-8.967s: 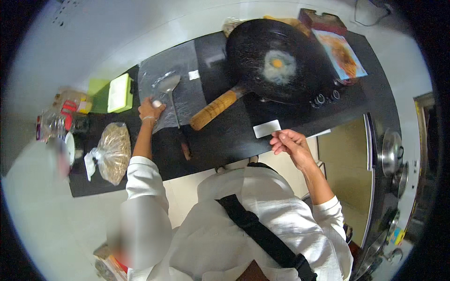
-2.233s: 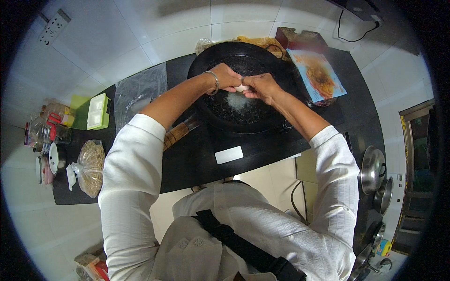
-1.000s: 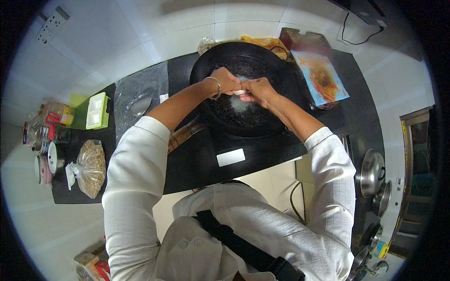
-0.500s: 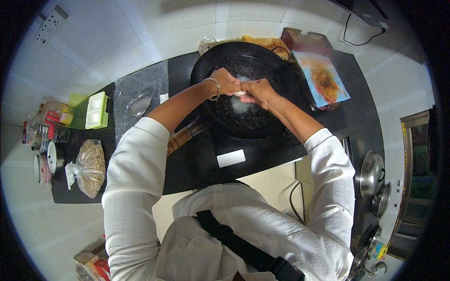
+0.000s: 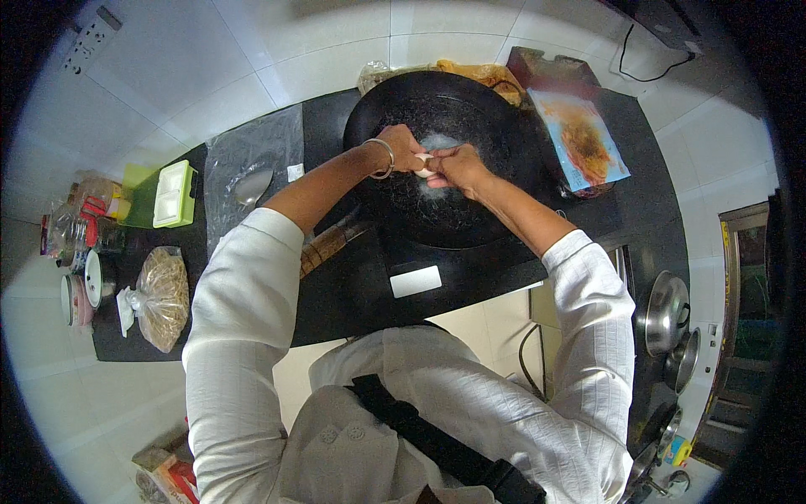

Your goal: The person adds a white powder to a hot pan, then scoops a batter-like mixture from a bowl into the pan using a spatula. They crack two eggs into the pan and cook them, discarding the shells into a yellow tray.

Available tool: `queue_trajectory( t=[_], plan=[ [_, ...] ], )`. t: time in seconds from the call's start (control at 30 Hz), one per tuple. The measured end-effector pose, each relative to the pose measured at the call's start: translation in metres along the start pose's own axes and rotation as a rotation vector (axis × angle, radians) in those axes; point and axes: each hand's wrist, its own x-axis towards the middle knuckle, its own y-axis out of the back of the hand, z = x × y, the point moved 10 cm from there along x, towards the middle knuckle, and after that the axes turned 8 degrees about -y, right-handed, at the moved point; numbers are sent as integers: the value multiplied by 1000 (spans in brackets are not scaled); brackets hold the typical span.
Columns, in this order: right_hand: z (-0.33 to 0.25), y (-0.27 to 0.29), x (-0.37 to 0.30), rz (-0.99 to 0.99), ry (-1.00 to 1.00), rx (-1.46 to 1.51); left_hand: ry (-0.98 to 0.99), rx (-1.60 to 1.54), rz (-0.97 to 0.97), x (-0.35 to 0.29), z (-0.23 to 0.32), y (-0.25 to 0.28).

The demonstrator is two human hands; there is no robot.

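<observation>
A pale egg (image 5: pixel 425 166) is pinched between the fingers of my left hand (image 5: pixel 400 146) and my right hand (image 5: pixel 464 170). Both hands meet low over a large black wok (image 5: pixel 366 113), fingertips closed on the shell. Whether the shell is cracked I cannot tell. Under the hands, cloudy white matter (image 5: pixel 437 141) lies in the middle of bubbling liquid in the wok. The wok's wooden handle (image 5: pixel 322 254) points toward me, passing beside my left forearm. A metal bangle rings my left wrist.
A colourful packet (image 5: pixel 581 139) leans right of the wok. Leftward are a clear plastic sheet with a metal ladle (image 5: pixel 253 186), a green-edged container (image 5: pixel 174 195) and a tied bag of dry food (image 5: pixel 162 298). A white card (image 5: pixel 416 282) lies at the counter's front; metal lids (image 5: pixel 666 312) are far right.
The two hands have shifted slightly nearer to me, still closed on the egg, and more of its shell shows. The rest stays in place.
</observation>
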Motion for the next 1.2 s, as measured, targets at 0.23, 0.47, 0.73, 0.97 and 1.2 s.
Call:
queue_trajectory(
  t=[0.23,0.47,0.73,0.97,1.2],
  plan=[
    [0,-8,6,4,127,-186,-96,292,35,0,4,-1],
    [-14,-13,-1,157,327,-597,-43,609,18,-14,26,10],
    [-36,-46,-34,286,739,-1066,-77,699,108,-30,32,26],
    [-51,-64,-68,376,912,-1264,-49,593,178,-41,32,40],
    [-78,-60,-99,443,1002,-1407,-10,411,270,-48,31,56]
  ],
)
